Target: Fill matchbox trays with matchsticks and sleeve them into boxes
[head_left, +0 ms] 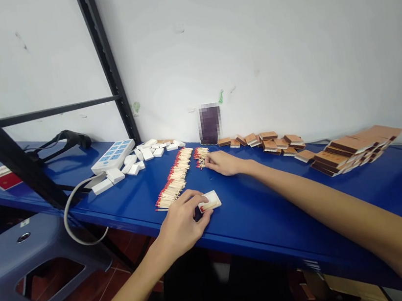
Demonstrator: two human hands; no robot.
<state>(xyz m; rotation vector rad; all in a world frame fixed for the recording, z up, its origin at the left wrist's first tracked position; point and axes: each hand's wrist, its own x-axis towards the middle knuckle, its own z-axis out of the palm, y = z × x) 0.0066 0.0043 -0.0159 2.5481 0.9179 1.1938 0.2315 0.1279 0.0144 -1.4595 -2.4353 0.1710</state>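
Note:
My left hand [184, 221] grips a small white matchbox tray [212, 198] between thumb and fingers near the table's front edge. A few red-tipped matches [208, 206] lie along the tray's near side. Farther back, my right hand [224, 163] is closed, its fingertips pinching at matches on the edge of a small heap [201, 153]. Exactly how many it holds is hidden by the fingers. Left of that heap, a long slanting row of matches [176, 177] lies on the table, most red heads facing left.
Loose white trays [147, 153] and a power strip [114, 156] lie at the back left. A phone [210, 124] leans on the wall. Brown matchbox sleeves [269, 145] are scattered right of it, beside stacked matchboxes [356, 148]. A black shelf post [109, 59] and a stool [34, 261] stand left.

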